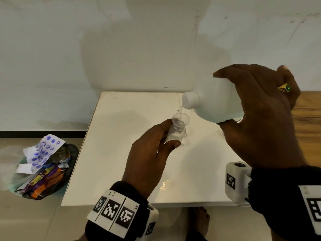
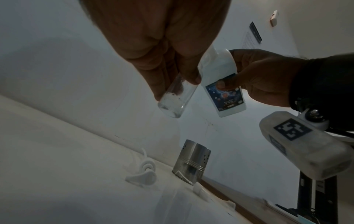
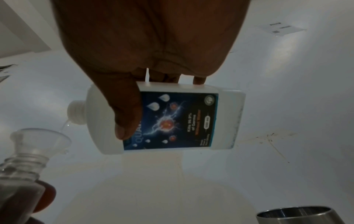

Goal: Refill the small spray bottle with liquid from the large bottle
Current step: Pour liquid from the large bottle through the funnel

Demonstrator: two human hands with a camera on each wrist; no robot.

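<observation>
My left hand [image 1: 152, 150] grips the small clear spray bottle [image 1: 175, 135], lifted above the white table [image 1: 121, 153], with a clear funnel [image 1: 180, 119] seated in its neck. My right hand [image 1: 260, 115] holds the large white bottle [image 1: 215, 101] tipped on its side, mouth toward the funnel. A thin stream of liquid falls from its mouth into the funnel. In the left wrist view the small bottle [image 2: 176, 98] has a little liquid at its bottom. The right wrist view shows the large bottle's blue label [image 3: 172, 121] and the funnel [image 3: 42, 139].
On the table by the wall stand a steel perforated cup [image 2: 191, 160], a white spray pump head [image 2: 143, 174] and a small white cap [image 2: 199, 189]. A bag of rubbish [image 1: 45, 167] lies on the floor at the left. A wooden surface [image 1: 307, 119] adjoins the table's right.
</observation>
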